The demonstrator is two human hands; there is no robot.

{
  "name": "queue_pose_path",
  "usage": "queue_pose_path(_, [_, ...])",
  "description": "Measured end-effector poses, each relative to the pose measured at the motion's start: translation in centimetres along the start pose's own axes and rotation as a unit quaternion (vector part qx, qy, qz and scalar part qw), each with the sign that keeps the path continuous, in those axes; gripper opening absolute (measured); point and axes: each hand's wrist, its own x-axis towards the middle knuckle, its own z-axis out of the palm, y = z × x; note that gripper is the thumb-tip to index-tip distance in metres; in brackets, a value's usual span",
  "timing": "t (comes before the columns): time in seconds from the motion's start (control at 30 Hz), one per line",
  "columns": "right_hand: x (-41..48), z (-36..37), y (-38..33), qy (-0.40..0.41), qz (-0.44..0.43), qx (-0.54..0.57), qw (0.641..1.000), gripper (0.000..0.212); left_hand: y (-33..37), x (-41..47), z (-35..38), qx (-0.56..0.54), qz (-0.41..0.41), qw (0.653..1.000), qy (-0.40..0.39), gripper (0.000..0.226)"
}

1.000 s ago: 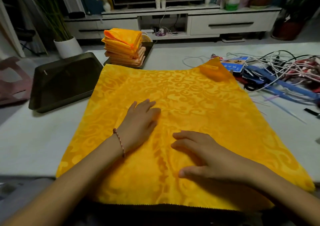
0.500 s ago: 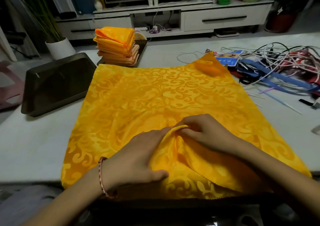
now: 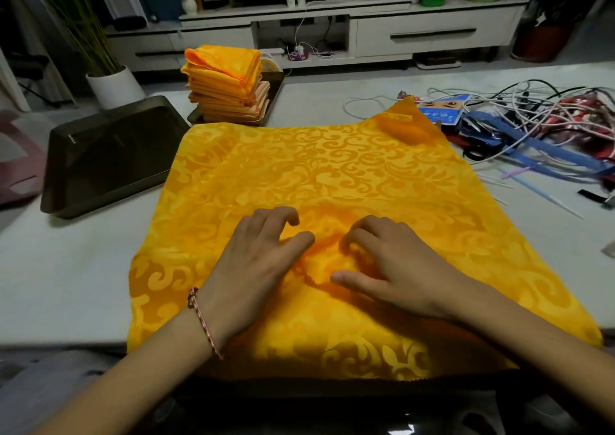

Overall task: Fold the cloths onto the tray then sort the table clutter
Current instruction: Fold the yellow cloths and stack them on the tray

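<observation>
Yellow cloth (image 3: 332,175) lies spread open on the table (image 3: 66,285), its near hem hanging over the near edge and its far right corner riding up on the cable clutter (image 3: 532,118) at the right edge. Change over the last second: both palms were flat on the fabric, then came together and lifted a tall ridge between them close to the near edge. Now that ridge has dropped to a low pucker at the cloth's centre, slightly farther from the near edge. Left grip (image 3: 263,258): fingers curled, thumb pressed into the pucker. Right grip (image 3: 389,265): fingers curled into the same pucker, thumb lying out along the fabric. Both have a small hold of cloth, neither closed tight. The cloth outline looks much as it did; no fold laid yet. Stack of folded cloths (image 3: 226,85) sits as before on the far tray (image 3: 278,78) at the far edge. The dark tray (image 3: 109,155) at the left edge holds nothing visible. Reading: this looks like gathering the centre to lift or re-seat the cloth rather than smoothing it, so this cloth's fold is only starting. The clutter sort appears untouched. Risk noted: dragging the cloth from the centre could pull cables along under the far right corner.
</observation>
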Motion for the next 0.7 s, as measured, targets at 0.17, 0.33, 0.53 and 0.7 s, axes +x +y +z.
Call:
queue_pose_path(0.17, [-0.2, -0.6, 0.1, -0.011, -0.013, -0.023, 1.0, 0.047, -0.9, -0.1, 0.4, -0.013, -0.069, 0.987, -0.147, 0.058])
queue_pose_path(0.33, [-0.4, -1.4, 0.6, 0.04, 0.041, 0.039, 0.998, 0.028, -0.8, -0.4, 0.4, -0.049, -0.115, 0.956, -0.267, 0.114])
queue_pose_path(0.53, [-0.1, -2.8, 3.2, 0.036, 0.103, 0.09, 0.99, 0.023, -2.3, -0.2, 0.8, -0.103, -0.125, 0.964, -0.213, 0.084])
queue_pose_path(0.7, [0.9, -2.9, 4.3, 0.074, 0.134, 0.154, 0.976, 0.026, -3.3, 0.0, 0.2, -0.142, -0.149, 0.961, -0.183, 0.043])
